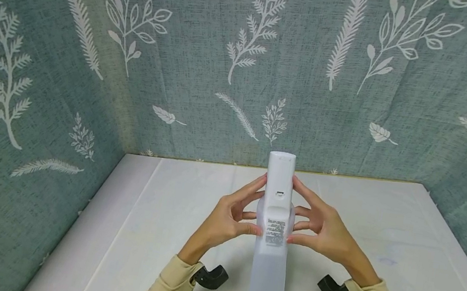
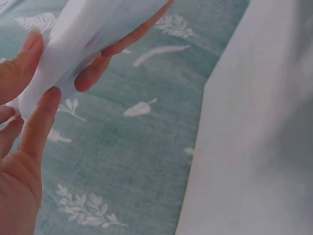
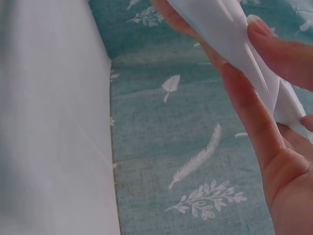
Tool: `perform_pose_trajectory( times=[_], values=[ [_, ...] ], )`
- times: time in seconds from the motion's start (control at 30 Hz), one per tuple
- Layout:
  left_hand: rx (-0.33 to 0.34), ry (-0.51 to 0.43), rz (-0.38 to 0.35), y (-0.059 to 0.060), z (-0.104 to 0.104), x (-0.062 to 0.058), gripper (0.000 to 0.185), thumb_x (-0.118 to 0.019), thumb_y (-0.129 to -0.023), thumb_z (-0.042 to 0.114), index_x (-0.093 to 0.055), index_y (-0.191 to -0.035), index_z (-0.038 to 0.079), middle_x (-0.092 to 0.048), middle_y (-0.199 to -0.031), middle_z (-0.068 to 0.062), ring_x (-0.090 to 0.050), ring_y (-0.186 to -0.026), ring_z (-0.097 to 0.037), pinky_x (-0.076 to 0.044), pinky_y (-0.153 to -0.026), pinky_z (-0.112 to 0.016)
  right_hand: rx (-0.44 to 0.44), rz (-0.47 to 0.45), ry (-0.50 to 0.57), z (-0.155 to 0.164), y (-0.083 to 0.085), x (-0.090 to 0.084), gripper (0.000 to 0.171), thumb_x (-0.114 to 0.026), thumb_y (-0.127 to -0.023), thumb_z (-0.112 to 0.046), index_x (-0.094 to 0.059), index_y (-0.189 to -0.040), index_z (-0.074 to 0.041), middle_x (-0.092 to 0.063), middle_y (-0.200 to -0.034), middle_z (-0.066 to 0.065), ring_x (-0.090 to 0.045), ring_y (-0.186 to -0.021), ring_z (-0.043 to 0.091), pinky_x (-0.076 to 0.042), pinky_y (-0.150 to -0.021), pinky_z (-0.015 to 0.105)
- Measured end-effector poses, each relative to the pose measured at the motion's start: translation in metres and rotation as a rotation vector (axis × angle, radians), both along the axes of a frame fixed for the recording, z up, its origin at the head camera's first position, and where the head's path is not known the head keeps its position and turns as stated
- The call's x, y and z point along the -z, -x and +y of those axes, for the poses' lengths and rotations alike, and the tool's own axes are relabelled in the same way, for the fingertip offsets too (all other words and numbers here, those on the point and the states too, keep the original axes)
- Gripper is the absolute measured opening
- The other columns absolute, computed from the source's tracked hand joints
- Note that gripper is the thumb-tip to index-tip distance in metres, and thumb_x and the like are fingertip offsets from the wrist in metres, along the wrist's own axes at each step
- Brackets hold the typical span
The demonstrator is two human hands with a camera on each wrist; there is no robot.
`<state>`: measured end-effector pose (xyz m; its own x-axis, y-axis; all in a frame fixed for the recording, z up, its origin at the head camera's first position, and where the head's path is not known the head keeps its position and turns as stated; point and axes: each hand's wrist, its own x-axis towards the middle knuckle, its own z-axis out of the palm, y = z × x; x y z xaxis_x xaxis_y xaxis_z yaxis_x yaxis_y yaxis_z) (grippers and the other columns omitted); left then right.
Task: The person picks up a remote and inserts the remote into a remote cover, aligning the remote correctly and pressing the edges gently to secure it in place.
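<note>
A long white plastic device (image 1: pixel 267 266) stands out in front of me, seen along its narrow side. It has a small charging port near its top, a grey printed label in the middle and a plain, cloudier lower part. My left hand (image 1: pixel 227 217) holds it from the left, thumb beside the label and fingers spread up the side. From the right, my right hand (image 1: pixel 323 224) grips it the same way. Both wrist views show the white body (image 2: pixel 73 44) between thumb and fingers; its far face is hidden in the head view.
A white-covered table (image 1: pixel 148 233) lies beneath the hands. Green cloth with white leaf prints (image 1: pixel 192 59) rises behind it and along both sides. Each wrist carries a black band piece, the left one (image 1: pixel 211 277) and the right one (image 1: pixel 334 289).
</note>
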<state>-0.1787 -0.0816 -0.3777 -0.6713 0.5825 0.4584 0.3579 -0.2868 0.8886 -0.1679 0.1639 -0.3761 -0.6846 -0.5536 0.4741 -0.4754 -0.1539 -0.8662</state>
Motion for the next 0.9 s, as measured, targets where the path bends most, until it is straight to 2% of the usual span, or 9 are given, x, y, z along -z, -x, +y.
perform_pose_trajectory(
  times=[0.23, 0.53, 0.67, 0.9],
  values=[
    [-0.002, -0.018, -0.01, 0.0008, 0.0014, 0.0011, 0.092, -0.07, -0.072, -0.02, -0.027, -0.149, 0.009, -0.02, -0.156, -0.005, -0.028, -0.138, -0.029, -0.049, -0.094, -0.045, 0.013, 0.01, 0.036, -0.0008, -0.0006, 0.0015, 0.099, -0.073, -0.071, 0.018, -0.017, -0.15, -0.002, -0.016, -0.155, 0.018, -0.058, -0.114, 0.022, -0.056, -0.073, 0.045],
    [-0.033, -0.047, -0.048, 0.0002, 0.0024, 0.0042, 0.087, -0.072, -0.071, -0.018, -0.035, -0.146, 0.007, -0.027, -0.153, -0.008, -0.031, -0.137, -0.029, -0.05, -0.092, -0.044, 0.088, 0.008, 0.041, -0.0013, -0.0023, 0.0029, 0.094, -0.074, -0.07, 0.016, -0.025, -0.148, 0.0, -0.028, -0.151, 0.014, -0.06, -0.11, 0.02, -0.057, -0.072, 0.043],
    [-0.05, -0.044, -0.047, -0.0001, 0.002, 0.0041, 0.086, -0.072, -0.071, -0.017, -0.036, -0.145, 0.007, -0.029, -0.152, -0.008, -0.031, -0.137, -0.028, -0.05, -0.093, -0.044, 0.108, 0.03, 0.048, -0.0026, -0.0029, 0.0023, 0.091, -0.074, -0.07, 0.017, -0.028, -0.147, 0.001, -0.03, -0.15, 0.017, -0.06, -0.111, 0.02, -0.057, -0.072, 0.042],
    [-0.067, -0.043, -0.047, 0.0001, 0.0021, 0.0052, 0.086, -0.072, -0.07, -0.019, -0.038, -0.145, 0.007, -0.031, -0.152, -0.008, -0.032, -0.136, -0.028, -0.05, -0.092, -0.044, 0.118, 0.027, 0.058, -0.0042, -0.0037, 0.0037, 0.089, -0.073, -0.07, 0.017, -0.029, -0.146, 0.003, -0.032, -0.15, 0.014, -0.06, -0.11, 0.02, -0.057, -0.072, 0.042]
  ],
)
